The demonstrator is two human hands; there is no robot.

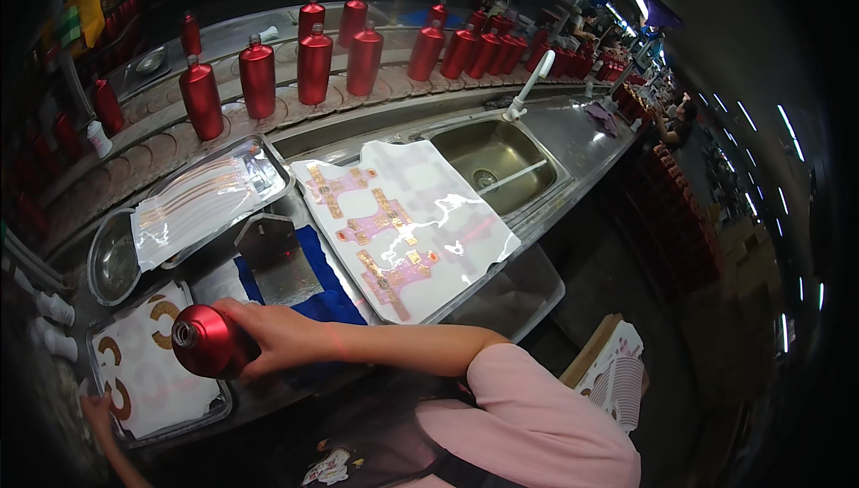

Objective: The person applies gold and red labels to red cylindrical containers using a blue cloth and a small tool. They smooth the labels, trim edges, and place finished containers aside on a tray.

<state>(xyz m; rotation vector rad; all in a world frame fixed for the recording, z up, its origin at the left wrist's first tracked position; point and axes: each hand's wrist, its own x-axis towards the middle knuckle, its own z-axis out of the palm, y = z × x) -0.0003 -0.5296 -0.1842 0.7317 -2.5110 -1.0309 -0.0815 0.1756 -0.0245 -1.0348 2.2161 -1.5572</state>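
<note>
My right hand [279, 338] wraps round a shiny red bottle [208, 354], tilted so its uncapped threaded neck points up toward me. At the lower left, my left hand [97, 409] has its visible fingers apart and holds nothing that I can see. Its fingertips are at the edge of a white decal sheet [170, 390], beside a gold curved decal [119, 400]. More gold curved decals [163, 322] lie on that sheet, which rests in a metal tray [224, 406].
A white sheet of pink and gold decals [461, 260] lies beside a steel sink [488, 161] with a white faucet [532, 85]. Another tray [282, 175] carries striped decal strips [201, 206]. A blue cloth [327, 307] lies centrally. Red bottles [258, 76] line a conveyor [237, 121] behind.
</note>
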